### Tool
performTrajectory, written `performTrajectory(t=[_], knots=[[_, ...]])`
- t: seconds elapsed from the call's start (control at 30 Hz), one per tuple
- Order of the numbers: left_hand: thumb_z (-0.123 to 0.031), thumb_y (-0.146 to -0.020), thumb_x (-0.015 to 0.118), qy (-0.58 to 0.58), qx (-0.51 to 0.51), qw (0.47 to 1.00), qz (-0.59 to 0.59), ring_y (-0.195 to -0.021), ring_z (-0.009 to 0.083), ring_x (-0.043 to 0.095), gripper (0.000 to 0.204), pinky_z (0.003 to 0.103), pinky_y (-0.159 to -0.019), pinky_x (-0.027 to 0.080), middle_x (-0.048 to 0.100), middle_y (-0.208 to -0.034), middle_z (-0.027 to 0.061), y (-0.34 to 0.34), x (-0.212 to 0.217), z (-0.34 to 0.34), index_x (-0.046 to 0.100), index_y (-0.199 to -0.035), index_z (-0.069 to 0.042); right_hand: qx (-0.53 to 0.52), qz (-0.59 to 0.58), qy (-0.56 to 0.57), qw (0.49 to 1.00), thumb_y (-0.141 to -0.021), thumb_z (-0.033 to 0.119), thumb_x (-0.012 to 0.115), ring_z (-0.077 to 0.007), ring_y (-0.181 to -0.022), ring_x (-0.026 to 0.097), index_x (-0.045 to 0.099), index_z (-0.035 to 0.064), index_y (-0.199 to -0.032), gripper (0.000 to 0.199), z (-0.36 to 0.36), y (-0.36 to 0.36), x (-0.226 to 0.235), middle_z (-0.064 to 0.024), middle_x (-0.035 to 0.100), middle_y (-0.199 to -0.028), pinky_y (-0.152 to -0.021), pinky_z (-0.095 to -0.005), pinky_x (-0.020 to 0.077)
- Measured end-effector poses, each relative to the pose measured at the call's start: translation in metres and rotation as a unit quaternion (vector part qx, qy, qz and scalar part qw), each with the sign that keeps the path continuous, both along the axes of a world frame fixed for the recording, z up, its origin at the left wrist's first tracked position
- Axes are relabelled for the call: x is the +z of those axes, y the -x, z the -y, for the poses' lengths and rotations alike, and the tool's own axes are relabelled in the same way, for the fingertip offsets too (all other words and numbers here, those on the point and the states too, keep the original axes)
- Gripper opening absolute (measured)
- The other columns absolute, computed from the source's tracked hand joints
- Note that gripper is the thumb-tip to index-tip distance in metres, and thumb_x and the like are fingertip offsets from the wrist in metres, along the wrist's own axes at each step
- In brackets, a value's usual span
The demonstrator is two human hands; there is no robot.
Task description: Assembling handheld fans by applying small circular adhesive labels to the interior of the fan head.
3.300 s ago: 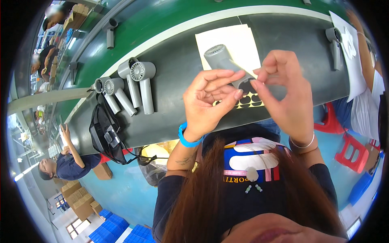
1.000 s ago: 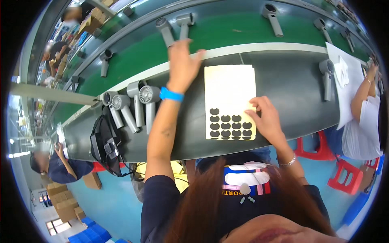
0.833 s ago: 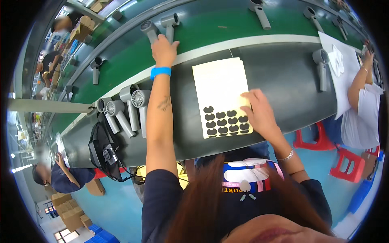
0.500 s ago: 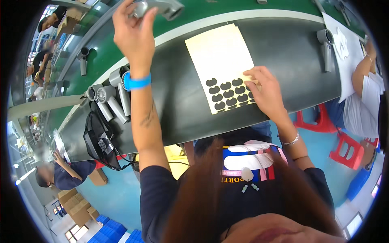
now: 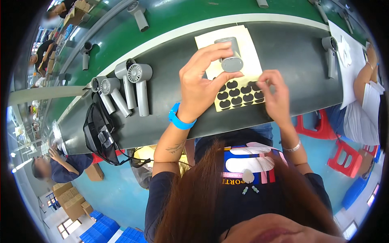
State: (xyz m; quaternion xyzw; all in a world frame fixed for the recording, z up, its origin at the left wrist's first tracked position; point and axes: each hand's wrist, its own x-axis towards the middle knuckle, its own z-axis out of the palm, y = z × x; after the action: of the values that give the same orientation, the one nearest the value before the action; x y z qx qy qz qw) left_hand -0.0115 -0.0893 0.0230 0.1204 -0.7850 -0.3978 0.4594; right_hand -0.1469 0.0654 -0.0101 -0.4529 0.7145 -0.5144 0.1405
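Left hand: the left hand (image 5: 202, 87) is holding a grey fan body (image 5: 230, 56) above the dark worktop (image 5: 170, 95), with the thumb under its lower end and the fingers curling over its top.
Right hand: the right hand (image 5: 277, 99) is pinching at the sticker sheet (image 5: 235, 69) with thumb and forefinger held narrowly together at the sheet's right edge; whether a sticker is already between them cannot be told.
Fan body: it is sitting tilted in the left hand, its rounded end facing the camera, directly over the upper half of the sheet.
Sticker sheet: the pale yellow sheet is lying flat on the worktop, carrying rows of black stickers (image 5: 239, 92) along its near end, just beside both hands.
Wrists: a blue band (image 5: 180, 120) is wrapping the left wrist, and a thin bracelet (image 5: 292, 146) is circling the right.
Left of the hands: three finished grey fans (image 5: 123, 83) are lying side by side on the worktop, well apart from the sheet, with a black bag (image 5: 101, 135) hanging over the near edge below them.
Beyond: a green conveyor belt (image 5: 182, 18) is running past the worktop's far side, carrying another fan (image 5: 137, 14).
Right side: another person's arm (image 5: 362, 79) is resting on white paper (image 5: 348, 52) near a further grey fan (image 5: 330, 52), and red stools (image 5: 336, 141) are standing on the blue floor.
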Motion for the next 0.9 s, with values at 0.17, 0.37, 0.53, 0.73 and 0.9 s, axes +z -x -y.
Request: performTrajectory(t=[0.17, 0.37, 0.53, 0.73, 0.9], knots=[[0.0, -0.06, 0.08, 0.063, 0.044, 0.996, 0.051, -0.082, 0.0189, 0.066, 0.04, 0.028, -0.068, 0.053, 0.066, -0.103, 0.0101, -0.002, 0.012, -0.014, 0.067, -0.097, -0.004, 0.026, 0.075, 0.141, 0.987, -0.085, -0.006, 0.057, -0.015, -0.085, 0.056, 0.051, -0.0016, -0.095, 0.012, -0.015, 0.001, 0.05, -0.0068, 0.054, -0.091, -0.078, -0.0244, 0.0427], [0.008, -0.066, 0.073, -0.17, -0.058, 0.984, 0.013, -0.076, 0.0187, 0.068, 0.036, 0.025, -0.065, 0.056, 0.065, -0.106, 0.0131, 0.002, 0.008, -0.029, 0.065, -0.101, 0.001, 0.097, 0.168, 0.163, 0.967, -0.084, -0.014, 0.053, -0.022, -0.104, 0.058, 0.041, -0.0008, -0.11, 0.032, 0.005, -0.01, 0.072, -0.0095, 0.054, -0.092, -0.083, -0.025, 0.046], [0.015, -0.07, 0.066, -0.292, -0.142, 0.945, 0.029, -0.079, 0.0179, 0.066, 0.043, 0.026, -0.07, 0.056, 0.061, -0.113, 0.0188, -0.005, 0.015, -0.028, 0.06, -0.111, 0.006, 0.104, 0.188, 0.122, 0.969, -0.083, -0.013, 0.054, -0.0221, -0.104, 0.058, 0.041, -0.0009, -0.107, 0.03, 0.01, -0.008, 0.076, -0.0092, 0.053, -0.091, -0.081, -0.0251, 0.0488], [0.012, -0.072, 0.066, -0.291, -0.173, 0.94, 0.042, -0.08, 0.0167, 0.065, 0.047, 0.027, -0.073, 0.056, 0.057, -0.119, 0.0189, -0.006, 0.015, -0.024, 0.058, -0.117, 0.003, 0.094, 0.186, 0.106, 0.972, -0.082, -0.013, 0.056, -0.0223, -0.103, 0.058, 0.04, -0.0012, -0.105, 0.03, 0.011, -0.009, 0.078, -0.0094, 0.053, -0.091, -0.082, -0.026, 0.0502], [0.007, -0.074, 0.067, -0.294, -0.183, 0.937, 0.043, -0.084, 0.0153, 0.064, 0.043, 0.027, -0.075, 0.056, 0.057, -0.121, 0.0182, -0.006, 0.013, -0.023, 0.059, -0.116, 0.0, 0.087, 0.172, 0.1, 0.976, -0.082, -0.013, 0.055, -0.0222, -0.102, 0.058, 0.04, -0.0015, -0.103, 0.029, 0.013, -0.01, 0.08, -0.0098, 0.052, -0.092, -0.081, -0.0266, 0.0511]])
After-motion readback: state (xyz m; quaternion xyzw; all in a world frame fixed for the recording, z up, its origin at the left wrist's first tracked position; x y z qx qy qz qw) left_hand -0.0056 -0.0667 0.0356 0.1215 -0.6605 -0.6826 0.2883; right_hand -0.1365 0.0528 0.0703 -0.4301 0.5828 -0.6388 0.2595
